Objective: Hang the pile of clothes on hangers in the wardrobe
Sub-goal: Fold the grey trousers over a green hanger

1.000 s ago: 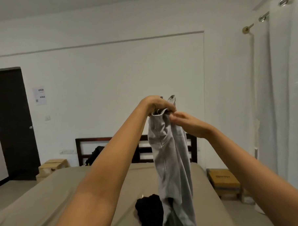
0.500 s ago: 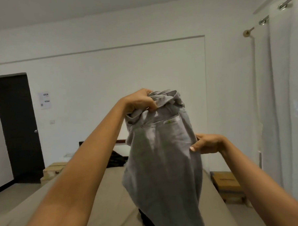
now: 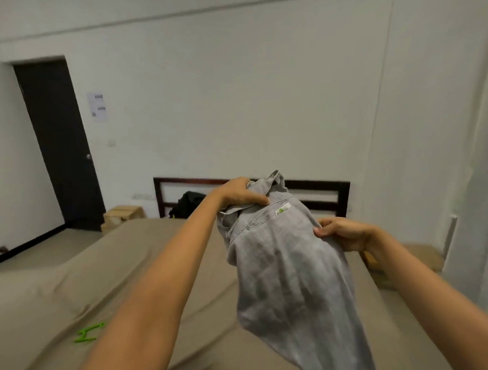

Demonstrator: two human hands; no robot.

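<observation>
The pale grey woven garment [image 3: 291,280] hung above the tan-sheeted bed [image 3: 74,290], the left hand [image 3: 237,195] gripping its bunched top at 12 o'clock, the right hand [image 3: 343,233] pinching its 3 o'clock edge, probably to straighten it.

The grey garment [image 3: 291,280] runs off the bottom edge (hem unseen); wall notice [image 3: 97,106] unreadable.

Quantities: grey garment [image 3: 291,266], one; hands, two (left hand [image 3: 237,195], right hand [image 3: 343,233]); green hanger [image 3: 88,333], one; bed [image 3: 74,290], one; door [image 3: 59,142], one; black bag [image 3: 189,202], one; wall notice [image 3: 97,106], one.
</observation>
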